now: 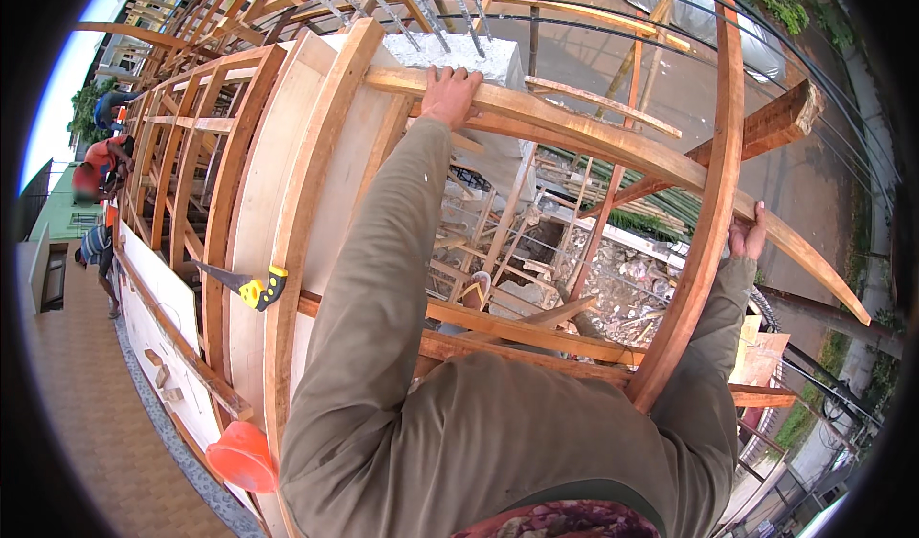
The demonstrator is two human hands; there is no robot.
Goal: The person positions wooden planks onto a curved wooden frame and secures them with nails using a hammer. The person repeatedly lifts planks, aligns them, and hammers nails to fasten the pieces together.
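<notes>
Formwork [287,184]: a long run of curved timber ribs and plywood panels fills the left half of the view and recedes to the far left, where other people work.

Plank [593,141]: the long timber you hold. Its axis runs from far centre-left, beside the grey concrete column [493,69], down to the near right, passing behind the upright post [704,241]. It lies ahead of you, across both arms.

Left hand [450,93]: your fingers curl over the far end of the plank, palm down, gripping it. This arm is stretched well out.

Right hand [747,236]: it sits at the plank's lower edge just right of the post, fingers wrapped under it; how firm the grip is, you cannot tell. This hand is the nearer to you.

Saw [244,284]: a yellow-handled handsaw rests on the ribs to your left, well apart from both hands.

Cap [244,457]: an orange object lies near left, below the saw.
</notes>
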